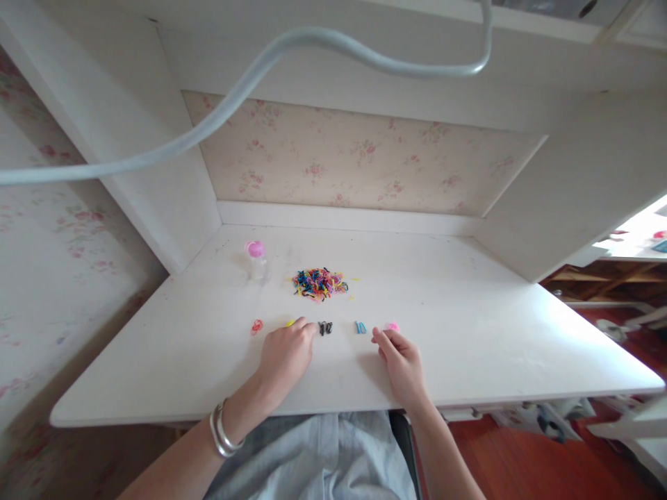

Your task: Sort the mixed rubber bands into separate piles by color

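Observation:
My left hand (290,348) rests on the white table with its fingers curled down, just in front of a small yellow bunch (290,323). Its fingertips are hidden. Right beside it lie some black rubber bands (326,328). My right hand (400,361) is closed, thumb against the curled fingers, close to a pink bunch (393,326); whatever it may hold cannot be made out. Between the hands lie blue rubber bands (360,327). Red bands (256,326) sit at the left end of this row. Farther back is a mixed heap of colourful rubber bands (319,283).
A small clear bottle with a pink lid (256,251) stands at the back left of the white table (458,305). A thick white cable (333,40) crosses the upper view. White side panels and a floral back wall (359,156) enclose the table.

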The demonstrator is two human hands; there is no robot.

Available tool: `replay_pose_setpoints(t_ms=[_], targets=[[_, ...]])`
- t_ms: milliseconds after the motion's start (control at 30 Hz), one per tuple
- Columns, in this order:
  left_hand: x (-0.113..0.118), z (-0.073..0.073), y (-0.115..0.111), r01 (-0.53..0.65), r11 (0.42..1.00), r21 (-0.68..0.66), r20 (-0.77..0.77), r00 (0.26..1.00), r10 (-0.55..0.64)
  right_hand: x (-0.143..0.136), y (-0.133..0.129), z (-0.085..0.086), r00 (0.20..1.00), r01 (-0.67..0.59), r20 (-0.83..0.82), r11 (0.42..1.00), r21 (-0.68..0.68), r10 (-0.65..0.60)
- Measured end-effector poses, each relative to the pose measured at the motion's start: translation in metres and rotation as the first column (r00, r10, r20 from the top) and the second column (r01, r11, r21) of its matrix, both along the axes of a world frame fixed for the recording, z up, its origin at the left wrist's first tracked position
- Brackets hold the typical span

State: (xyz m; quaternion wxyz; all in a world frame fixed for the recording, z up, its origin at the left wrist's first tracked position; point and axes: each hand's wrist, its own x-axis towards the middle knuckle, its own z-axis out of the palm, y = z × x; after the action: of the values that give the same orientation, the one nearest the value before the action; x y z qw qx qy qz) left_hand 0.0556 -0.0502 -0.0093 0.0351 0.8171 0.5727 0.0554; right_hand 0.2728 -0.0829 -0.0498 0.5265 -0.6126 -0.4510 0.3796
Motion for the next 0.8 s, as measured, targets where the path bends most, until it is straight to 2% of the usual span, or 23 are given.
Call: replay_pose_setpoints(t_ms=[233, 367, 500, 600, 700, 800], targets=[[-0.021, 0.007, -0.008, -0.055, 0.998, 0.037, 0.05, 0.997, 0.053, -0.004, -0.001, -0.001, 0.995, -0.018, 0.1, 1.0, 0.0, 0.018], [-0.048, 0.003, -0.018, -0.095, 0.988, 0.121, 0.127, 0.989, 0.079, -0.009, 0.003, 0.01, 0.939, -0.08, 0.335, 0.997, -0.006, 0.078], [-0.083, -0.009, -0.024, -0.192, 0.965, 0.178, 0.232, 0.961, 0.149, -0.009, 0.023, 0.036, 0.774, -0.109, 0.626, 0.994, -0.014, 0.094], [-0.107, -0.022, -0.026, -0.294, 0.934, 0.205, 0.325, 0.92, 0.218, -0.008, 0.049, 0.052, 0.609, -0.089, 0.787, 0.995, -0.052, 0.095], [-0.122, -0.036, -0.026, -0.321, 0.93, 0.181, 0.405, 0.886, 0.227, -0.01, 0.075, 0.054, 0.408, -0.047, 0.888, 0.976, -0.211, 0.212], [-0.128, -0.044, -0.026, -0.319, 0.938, 0.138, 0.47, 0.855, 0.221, -0.016, 0.092, 0.046, 0.298, -0.005, 0.908, 0.951, -0.308, 0.295]])
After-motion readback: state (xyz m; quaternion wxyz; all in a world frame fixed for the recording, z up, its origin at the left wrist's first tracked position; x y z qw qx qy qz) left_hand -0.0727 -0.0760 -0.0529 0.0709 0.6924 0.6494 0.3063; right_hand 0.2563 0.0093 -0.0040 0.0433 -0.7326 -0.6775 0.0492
